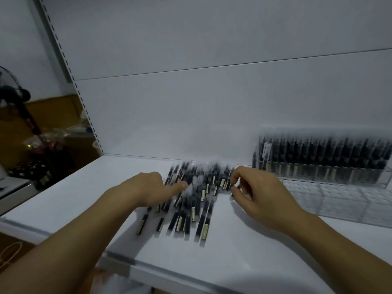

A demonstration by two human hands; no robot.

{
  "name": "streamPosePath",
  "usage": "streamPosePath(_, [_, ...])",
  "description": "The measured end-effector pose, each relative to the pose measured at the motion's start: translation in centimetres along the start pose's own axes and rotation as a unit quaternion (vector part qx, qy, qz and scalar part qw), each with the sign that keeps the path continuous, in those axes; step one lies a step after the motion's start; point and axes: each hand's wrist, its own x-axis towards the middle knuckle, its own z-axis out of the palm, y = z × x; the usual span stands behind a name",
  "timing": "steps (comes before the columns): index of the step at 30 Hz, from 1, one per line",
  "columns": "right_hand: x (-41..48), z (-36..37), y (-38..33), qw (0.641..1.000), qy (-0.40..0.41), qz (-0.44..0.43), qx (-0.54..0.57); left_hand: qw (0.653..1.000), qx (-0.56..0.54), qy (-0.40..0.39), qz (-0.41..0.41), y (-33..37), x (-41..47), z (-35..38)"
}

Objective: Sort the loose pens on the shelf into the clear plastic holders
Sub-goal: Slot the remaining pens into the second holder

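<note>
Dozens of loose pens [197, 200], too blurred to count, lie mid-frame on the shelf [63, 200], long axes running bottom to top. At the right stand two holders: the rear holder [381, 179], packed with upright pens, and the front holder [339, 198]. The left hand [148, 187] rests on the pile, its grip hidden. The right hand [254, 192] has a narrow grip at the pile's right edge; I cannot tell whether it holds a pen.

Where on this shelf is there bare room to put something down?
Bare shelf left of the loose pens, and a strip between them and the front edge. Crowded: the pile at centre, clear holders at right.
</note>
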Motion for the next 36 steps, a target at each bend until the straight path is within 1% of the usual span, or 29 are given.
streamPosePath(2, [-0.1,0.3,-0.1,1.0,-0.015,0.001,-0.002,0.999,-0.016,-0.037,-0.008,0.8,-1.0,0.9])
streamPosePath(3, [-0.2,0.4,-0.2,1.0,-0.021,0.002,-0.004,0.999,-0.017,-0.039,-0.012,1.3,-1.3,1.5])
streamPosePath(8, [-0.4,0.6,-0.3,0.999,-0.038,0.015,-0.003,0.998,0.022,0.007,-0.057,4.0,-1.4,3.8])
streamPosePath(11, [-0.4,0.5,-0.3,0.999,-0.043,0.022,0.005,0.998,0.013,0.009,-0.065,4.6,-1.0,3.8])
streamPosePath(16, [-0.4,0.4,0.0,0.997,-0.06,0.036,0.021,0.998,-0.008,0.004,-0.068,3.8,-0.2,3.5])
streamPosePath(19, [-0.3,0.4,0.1,0.997,-0.06,0.044,0.03,0.998,-0.002,0.018,-0.055,3.0,0.4,3.5])
streamPosePath(23, [-0.4,0.4,0.3,0.995,-0.078,0.058,0.037,0.999,-0.027,0.029,-0.035,2.2,1.0,3.3])
streamPosePath(30, [-0.5,0.6,0.5,0.991,-0.106,0.07,0.039,0.999,0.02,0.02,-0.016,2.0,2.0,3.0])
streamPosePath(36, [-0.6,0.5,0.6,0.99,-0.112,0.071,0.039,0.999,0.034,0.015,-0.005,1.0,2.5,2.0])
